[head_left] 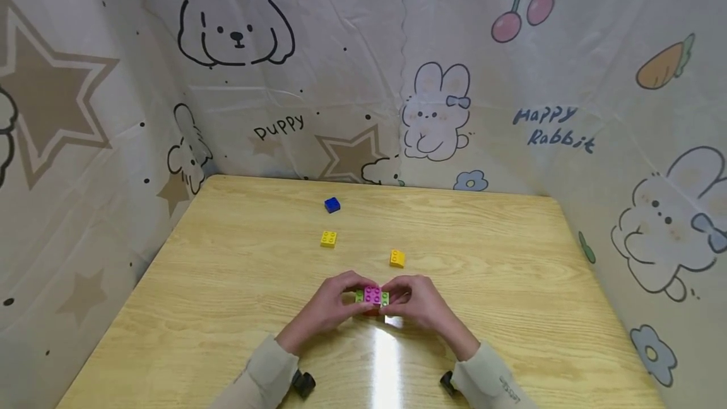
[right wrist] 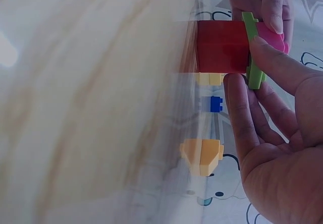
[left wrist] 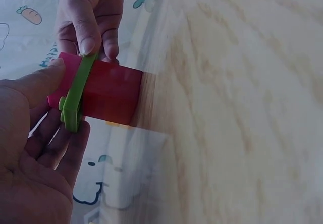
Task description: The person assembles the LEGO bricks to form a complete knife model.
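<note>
A small stack of toy building bricks stands on the table between both hands: a red block [left wrist: 111, 93] at the bottom, a long green plate [right wrist: 250, 47] across it, and a pink brick [head_left: 372, 294] on top. My left hand [head_left: 330, 303] pinches the pink brick, its thumb on the near side. From the other side my right hand [head_left: 420, 302] pinches the green plate near its end, thumb on the near side and fingers behind. In the head view the red block is mostly hidden under the upper pieces.
Beyond the hands lie a yellow-orange brick [head_left: 397, 259] with sloped sides, a yellow brick [head_left: 328, 239] and, farther back, a blue brick [head_left: 332, 205]. The wooden table [head_left: 483, 251] meets a patterned cloth [head_left: 341, 81] at the back and sides.
</note>
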Available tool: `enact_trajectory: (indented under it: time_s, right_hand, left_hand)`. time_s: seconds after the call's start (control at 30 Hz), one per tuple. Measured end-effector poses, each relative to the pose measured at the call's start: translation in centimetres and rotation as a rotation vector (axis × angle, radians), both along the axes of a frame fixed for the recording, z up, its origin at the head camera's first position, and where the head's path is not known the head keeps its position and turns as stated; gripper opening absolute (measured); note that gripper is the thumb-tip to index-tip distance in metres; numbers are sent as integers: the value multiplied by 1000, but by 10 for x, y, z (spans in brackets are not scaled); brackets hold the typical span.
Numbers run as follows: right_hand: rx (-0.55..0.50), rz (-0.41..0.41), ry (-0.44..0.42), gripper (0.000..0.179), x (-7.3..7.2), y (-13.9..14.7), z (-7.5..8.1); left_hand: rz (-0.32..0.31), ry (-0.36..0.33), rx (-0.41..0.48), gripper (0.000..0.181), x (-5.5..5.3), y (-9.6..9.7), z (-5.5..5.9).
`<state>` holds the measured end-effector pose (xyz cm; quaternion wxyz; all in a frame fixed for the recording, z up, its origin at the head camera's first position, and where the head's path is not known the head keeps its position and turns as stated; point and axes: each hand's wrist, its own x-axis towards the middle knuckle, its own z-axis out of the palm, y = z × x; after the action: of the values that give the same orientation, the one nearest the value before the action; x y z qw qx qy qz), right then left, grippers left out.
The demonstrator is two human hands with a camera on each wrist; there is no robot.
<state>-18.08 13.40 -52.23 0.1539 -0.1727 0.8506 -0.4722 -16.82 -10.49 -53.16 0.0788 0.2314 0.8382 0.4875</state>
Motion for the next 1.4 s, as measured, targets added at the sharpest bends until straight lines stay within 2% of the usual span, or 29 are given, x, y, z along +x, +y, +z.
enact_trajectory:
  time_s: [0.2, 0.43, 0.57, 0.63, 0.77, 0.9, 1.1, 1.23, 1.4]
  right_hand:
    - [-15, 9, 12, 37, 0, 2, -1]
    - [-17, 22, 27, 36, 0, 3, -2]
    - [-12, 24, 27, 36, -1, 2, -2]
    - [-10, 21, 23, 36, -1, 1, -2]
    - [-12, 18, 14, 37, -1, 0, -2]
    - [-16, 22, 21, 37, -1, -1, -2]
    - [-8, 24, 25, 37, 0, -1, -1]
    - [-2, 24, 30, 37, 0, -1, -1]
    - [5, 18, 23, 37, 0, -1, 0]
  left_hand:
    - [-3, 6, 6, 35, 1, 2, 0]
    - [-4, -74, 33, 43, 0, 1, 4]
    - [16, -99, 50, 44, -5, -4, 6]
    - [48, -99, 76, 40, -10, -7, 8]
    - [147, -50, 102, 37, -26, -16, 8]
    - [247, 14, 90, 40, -45, -28, 6]
    - [353, 64, 47, 45, -70, -41, -2]
    - [423, 59, -23, 49, -83, -43, -4]
    - [483, -3, -58, 55, -94, -41, -7]
